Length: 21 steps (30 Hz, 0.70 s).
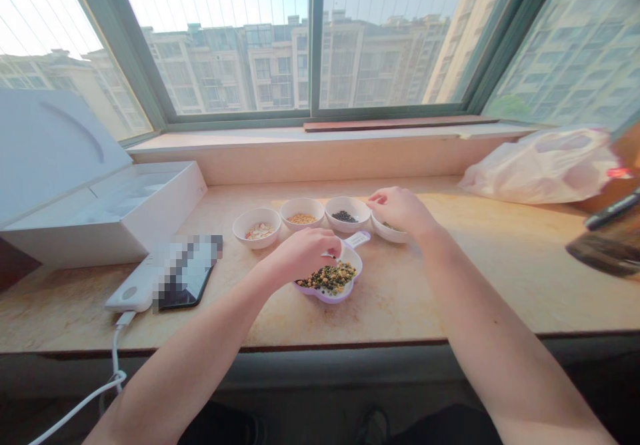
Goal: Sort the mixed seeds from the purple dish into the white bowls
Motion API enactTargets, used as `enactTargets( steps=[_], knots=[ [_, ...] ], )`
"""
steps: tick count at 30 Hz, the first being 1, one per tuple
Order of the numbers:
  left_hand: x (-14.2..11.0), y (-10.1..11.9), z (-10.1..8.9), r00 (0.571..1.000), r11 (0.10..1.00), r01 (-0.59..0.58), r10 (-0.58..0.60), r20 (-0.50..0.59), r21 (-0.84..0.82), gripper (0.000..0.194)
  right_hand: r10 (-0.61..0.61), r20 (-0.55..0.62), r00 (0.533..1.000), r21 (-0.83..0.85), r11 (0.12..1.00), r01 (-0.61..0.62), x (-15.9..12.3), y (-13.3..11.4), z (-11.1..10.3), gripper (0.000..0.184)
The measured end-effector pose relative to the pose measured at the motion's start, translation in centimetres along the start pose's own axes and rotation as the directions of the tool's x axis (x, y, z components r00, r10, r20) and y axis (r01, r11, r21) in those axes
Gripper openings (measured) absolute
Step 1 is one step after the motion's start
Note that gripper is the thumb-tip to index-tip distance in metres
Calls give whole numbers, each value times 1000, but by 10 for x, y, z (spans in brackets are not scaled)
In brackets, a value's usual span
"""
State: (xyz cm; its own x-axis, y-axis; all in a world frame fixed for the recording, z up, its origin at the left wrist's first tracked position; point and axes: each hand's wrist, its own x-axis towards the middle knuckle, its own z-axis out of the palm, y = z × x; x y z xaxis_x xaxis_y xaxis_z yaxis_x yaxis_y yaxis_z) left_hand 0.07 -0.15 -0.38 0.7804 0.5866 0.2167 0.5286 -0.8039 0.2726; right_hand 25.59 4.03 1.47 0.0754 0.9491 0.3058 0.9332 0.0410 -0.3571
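Near the middle of the frame, a purple-rimmed white dish (320,296) sits on the stone windowsill (490,278), holding a heap of mixed green and dark beans (331,277). We judge the dish light and somewhat fragile, and the loose beans likely to roll and spill at any tilt, so its short handle (357,238), at the dish's upper right, looks like the best place to take hold. Our left hand (305,255) curls over the dish's upper edge, fingers bent downward and close together (the back of the hand hides the fingertips, so we cannot tell whether they pinch anything). Our right hand (400,210) hangs just beyond the handle, fingers loosely parted, over a small white bowl (387,234) that it partly hides. Three more white bowls stand in a row toward the left: one of pale flakes (257,232), one of yellow grains (302,218), one of black seeds (345,216). Farther left lie a white power bank (131,292) and a dark phone (185,292), while a plastic bag (540,168) slumps at the right.
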Motion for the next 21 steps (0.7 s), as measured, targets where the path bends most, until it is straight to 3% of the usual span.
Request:
enactTargets(
  steps=[3, 5, 8, 10, 11, 13, 20, 21],
  knots=[
    [0, -1, -3, 984, 997, 68, -64, -167, 22, 4, -149, 38, 988, 266, 954, 134, -7, -16, 2, 28],
    [-1, -2, -5, 953, 994, 109, -101, -284, 11, 5, -230, 161, 960, 482, 867, 127, -13, -27, 4, 31],
    [-1, -5, -6, 894, 991, 137, -124, -430, -2, 6, -414, 379, 828, 724, 689, 13, -22, -37, 8, 34],
    [0, -7, -6, 867, 991, 136, -122, -483, -6, 7, -526, 448, 723, 799, 599, -59, -26, -41, 12, 34],
    [0, -7, -6, 860, 991, 134, -118, -496, -5, 8, -555, 461, 692, 818, 569, -88, -27, -42, 14, 34],
    [0, -7, -6, 859, 991, 132, -111, -500, 7, 11, -564, 466, 682, 837, 530, -134, -28, -44, 20, 37],
    [-1, -2, -5, 895, 984, 178, -162, -416, 0, 5, -516, 441, 734, 847, 511, -149, -28, -49, 27, 42],
    [-1, -2, -5, 896, 980, 195, -189, -401, -24, 12, -500, 434, 750, 843, 520, -140, -28, -49, 27, 43]
  ],
)
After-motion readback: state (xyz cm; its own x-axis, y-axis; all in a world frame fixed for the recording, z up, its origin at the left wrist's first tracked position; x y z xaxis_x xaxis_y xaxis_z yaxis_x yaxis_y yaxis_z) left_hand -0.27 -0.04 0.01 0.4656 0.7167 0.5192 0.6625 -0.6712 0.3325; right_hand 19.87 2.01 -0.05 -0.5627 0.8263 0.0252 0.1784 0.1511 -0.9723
